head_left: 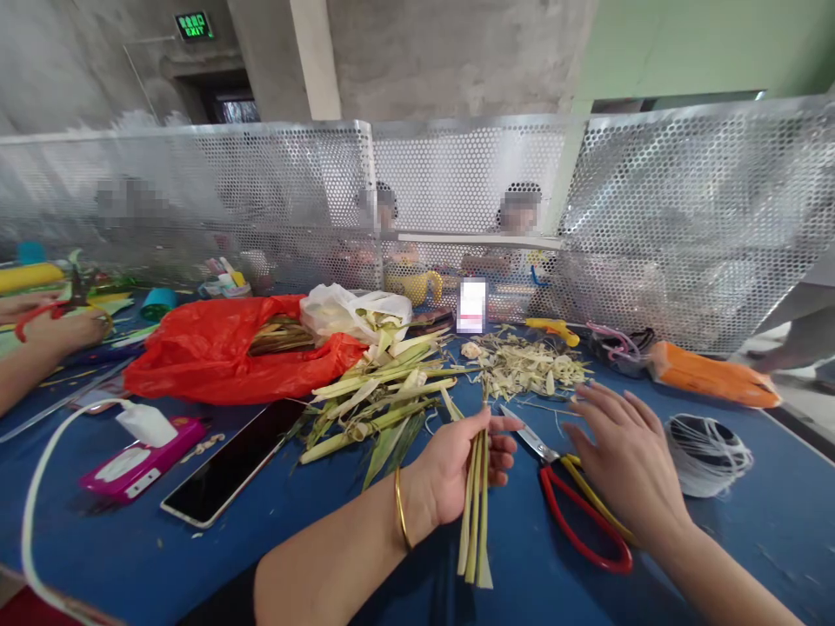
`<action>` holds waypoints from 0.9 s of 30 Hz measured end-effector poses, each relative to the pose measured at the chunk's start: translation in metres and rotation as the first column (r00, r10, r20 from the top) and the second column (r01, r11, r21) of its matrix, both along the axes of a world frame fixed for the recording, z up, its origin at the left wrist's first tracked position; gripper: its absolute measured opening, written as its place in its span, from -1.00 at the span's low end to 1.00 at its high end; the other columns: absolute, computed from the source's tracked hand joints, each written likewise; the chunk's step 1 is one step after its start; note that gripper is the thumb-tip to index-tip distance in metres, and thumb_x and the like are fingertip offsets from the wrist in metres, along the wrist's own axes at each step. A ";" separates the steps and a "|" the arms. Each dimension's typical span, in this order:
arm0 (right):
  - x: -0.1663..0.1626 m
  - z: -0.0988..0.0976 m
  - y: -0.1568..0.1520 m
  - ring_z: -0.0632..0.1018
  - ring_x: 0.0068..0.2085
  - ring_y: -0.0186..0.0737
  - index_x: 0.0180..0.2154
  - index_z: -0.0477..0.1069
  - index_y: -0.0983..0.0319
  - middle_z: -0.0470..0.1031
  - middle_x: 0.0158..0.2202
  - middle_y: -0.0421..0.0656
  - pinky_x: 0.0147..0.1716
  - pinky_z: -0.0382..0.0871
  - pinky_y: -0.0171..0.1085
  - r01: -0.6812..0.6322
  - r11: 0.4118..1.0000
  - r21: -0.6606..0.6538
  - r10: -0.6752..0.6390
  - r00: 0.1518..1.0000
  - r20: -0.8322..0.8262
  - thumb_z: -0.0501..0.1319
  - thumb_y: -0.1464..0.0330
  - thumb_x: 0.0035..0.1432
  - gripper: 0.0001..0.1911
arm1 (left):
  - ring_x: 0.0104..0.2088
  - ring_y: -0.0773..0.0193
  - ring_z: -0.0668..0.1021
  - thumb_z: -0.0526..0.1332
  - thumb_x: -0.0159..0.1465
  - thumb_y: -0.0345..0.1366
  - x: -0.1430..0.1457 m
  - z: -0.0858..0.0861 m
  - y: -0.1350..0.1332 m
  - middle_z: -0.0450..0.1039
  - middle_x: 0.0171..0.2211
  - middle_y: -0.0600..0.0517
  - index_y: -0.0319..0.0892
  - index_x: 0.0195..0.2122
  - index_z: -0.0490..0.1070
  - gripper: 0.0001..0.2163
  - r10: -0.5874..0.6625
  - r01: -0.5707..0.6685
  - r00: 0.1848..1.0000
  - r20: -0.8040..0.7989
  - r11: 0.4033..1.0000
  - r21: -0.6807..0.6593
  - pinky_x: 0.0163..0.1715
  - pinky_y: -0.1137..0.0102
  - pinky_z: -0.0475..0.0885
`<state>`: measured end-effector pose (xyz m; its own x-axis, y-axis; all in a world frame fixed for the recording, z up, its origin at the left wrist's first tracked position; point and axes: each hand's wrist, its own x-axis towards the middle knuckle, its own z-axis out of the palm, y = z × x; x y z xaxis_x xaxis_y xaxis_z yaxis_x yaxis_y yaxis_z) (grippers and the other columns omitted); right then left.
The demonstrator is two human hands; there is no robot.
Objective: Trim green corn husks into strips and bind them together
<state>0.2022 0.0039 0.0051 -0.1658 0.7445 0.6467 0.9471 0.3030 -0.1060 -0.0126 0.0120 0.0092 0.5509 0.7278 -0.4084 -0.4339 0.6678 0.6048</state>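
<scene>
My left hand [466, 461] is closed around a small bundle of dried leaf strips [476, 522], whose pale ends point toward me. Fingers spread, my right hand [623, 443] hovers over or rests beside the scissors [577, 513], which have one red and one yellow handle; whether it touches them I cannot tell. Left of the bundle lies a loose pile of husk-like leaves [384, 400]. Beyond my hands is a heap of small leaf scraps [535, 363]. A roll of white string [708, 454] sits right of my right hand.
A perforated metal screen [470, 156] stands across the back. To the left are a red plastic bag [209, 348], a black-screened phone [238, 465] and a magenta power strip [147, 461] with a cable. A glue gun [553, 331] and an orange packet [714, 374] lie behind. Another person's hand [62, 335] holds scissors.
</scene>
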 end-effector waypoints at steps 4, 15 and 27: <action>-0.015 0.003 -0.016 0.49 -0.01 -0.06 -0.30 0.47 0.16 0.56 -0.12 -0.10 0.12 0.16 0.01 -0.322 0.943 0.081 0.307 0.940 0.150 0.15 0.38 0.20 -0.88 | -0.44 0.35 0.53 -0.01 0.36 -0.12 0.006 -0.004 -0.004 0.50 -0.39 -0.08 -0.35 -0.19 0.48 -0.61 0.016 -0.016 1.000 -0.001 0.999 -0.041 -0.47 0.48 0.36; -0.028 -0.004 -0.032 0.53 -0.21 -0.14 -0.13 0.42 0.16 0.55 -0.20 -0.08 -0.18 0.34 -0.19 -0.519 0.855 0.003 0.518 0.852 -0.074 0.11 0.44 0.23 -0.80 | -0.54 0.34 0.49 -0.12 0.37 -0.03 0.020 -0.007 -0.024 0.44 -0.52 -0.02 -0.31 -0.38 0.40 -0.52 -0.118 0.118 0.990 -0.076 0.993 -0.011 -0.48 0.43 0.38; -0.043 -0.001 -0.024 0.38 -0.49 -0.33 -0.45 0.39 0.22 0.40 -0.53 -0.25 -0.49 0.29 -0.37 -0.570 0.776 -0.268 -0.033 0.388 -0.921 0.25 0.17 0.08 -0.75 | -0.44 0.26 0.59 0.24 0.11 -0.24 0.016 -0.007 -0.023 0.55 -0.35 -0.13 -0.30 -0.23 0.44 -0.74 -0.282 0.304 0.949 -0.143 0.939 0.163 -0.43 0.42 0.44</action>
<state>0.1591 -0.0204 0.0036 -0.0210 0.9905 0.1360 0.1183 0.1375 -0.9834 0.0029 -0.0113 0.0021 0.7076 0.6086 -0.3591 -0.1554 0.6298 0.7610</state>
